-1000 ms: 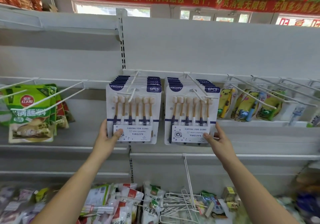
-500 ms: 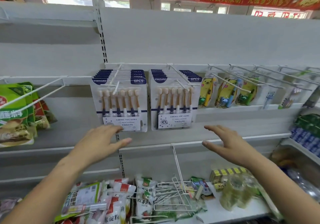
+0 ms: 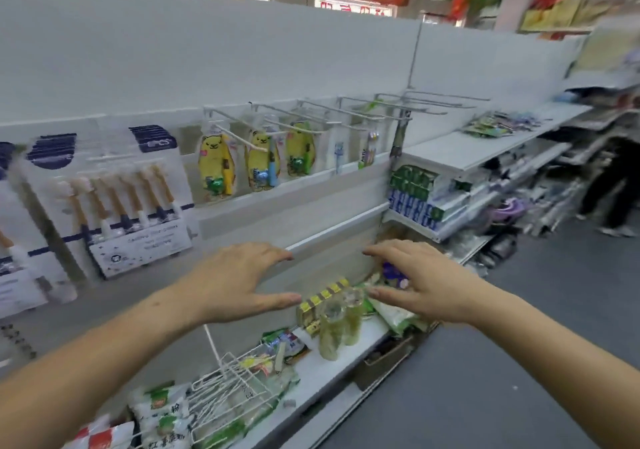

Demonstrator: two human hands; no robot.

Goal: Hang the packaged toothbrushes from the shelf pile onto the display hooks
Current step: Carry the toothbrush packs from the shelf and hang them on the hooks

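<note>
Now my left hand and right hand hover spread, holding nothing, below the hung toothbrush packs and hooks.

We see toothbrush packs hanging at the left. Our left hand and right hand are above bottles on a shelf.

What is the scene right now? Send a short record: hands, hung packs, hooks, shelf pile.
left hand: open, holds nothing
right hand: open, holds nothing, held out in front of the lower shelf
six-brush cards: hanging at far left, blurred
yellow bear packs: three in a row on hooks
bare hooks: several at the right end of the row
shelf pile: flat packets on the upper right shelf, too blurred to identify
</note>
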